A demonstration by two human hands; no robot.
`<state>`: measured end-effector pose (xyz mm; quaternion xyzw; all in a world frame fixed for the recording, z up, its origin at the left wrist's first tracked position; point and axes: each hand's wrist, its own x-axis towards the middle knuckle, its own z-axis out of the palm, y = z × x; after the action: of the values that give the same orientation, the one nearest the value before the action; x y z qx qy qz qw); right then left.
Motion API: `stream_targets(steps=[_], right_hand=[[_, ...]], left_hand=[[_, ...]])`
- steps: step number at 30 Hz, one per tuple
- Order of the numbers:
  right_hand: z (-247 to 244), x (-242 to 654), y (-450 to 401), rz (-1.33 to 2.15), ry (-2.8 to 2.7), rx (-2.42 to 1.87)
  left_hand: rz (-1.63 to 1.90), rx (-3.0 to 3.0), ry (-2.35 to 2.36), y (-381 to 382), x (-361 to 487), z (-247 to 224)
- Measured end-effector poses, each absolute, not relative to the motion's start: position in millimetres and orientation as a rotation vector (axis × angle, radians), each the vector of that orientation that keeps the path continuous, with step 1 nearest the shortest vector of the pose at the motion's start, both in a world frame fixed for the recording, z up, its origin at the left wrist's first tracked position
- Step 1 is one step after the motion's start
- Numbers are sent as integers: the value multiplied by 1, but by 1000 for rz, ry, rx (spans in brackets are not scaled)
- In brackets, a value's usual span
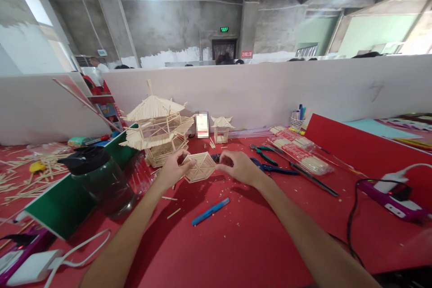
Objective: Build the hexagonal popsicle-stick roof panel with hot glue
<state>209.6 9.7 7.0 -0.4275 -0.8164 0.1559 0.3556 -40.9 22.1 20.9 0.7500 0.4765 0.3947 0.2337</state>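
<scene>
A hexagonal panel of thin wooden sticks (199,168), with ribs meeting at its middle, is held tilted above the red tabletop. My left hand (177,166) grips its left side, the thumb lying over the near face. At the opposite corner, the thumb and curled fingers of my right hand (234,166) pinch the panel's edge; the fingertips are partly hidden. Behind my left hand stands a larger two-tiered stick pavilion (155,130). A small stick pavilion (222,129) is farther back, beside a phone-like screen (202,125). Nearer me lies a blue pen-like tool (211,211).
Pliers (266,155), a dark blue-handled tool (275,168) and bagged sticks (305,153) lie to the right. A dark-lidded jug (101,182) stands left by a green board (64,209). Power strips (394,200) with cables sit at both sides. A white partition (256,94) closes off the back.
</scene>
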Motion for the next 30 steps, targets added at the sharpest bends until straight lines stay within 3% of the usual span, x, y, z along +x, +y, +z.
stream_targets(steps=[18,30], right_hand=[[-6,188,11,684,-1927,-898],[1,195,8,425,-1968,-1027]], left_hand=[[1053,2158,1164,14,-38,24],[1379,1790,1253,23,-47,30]])
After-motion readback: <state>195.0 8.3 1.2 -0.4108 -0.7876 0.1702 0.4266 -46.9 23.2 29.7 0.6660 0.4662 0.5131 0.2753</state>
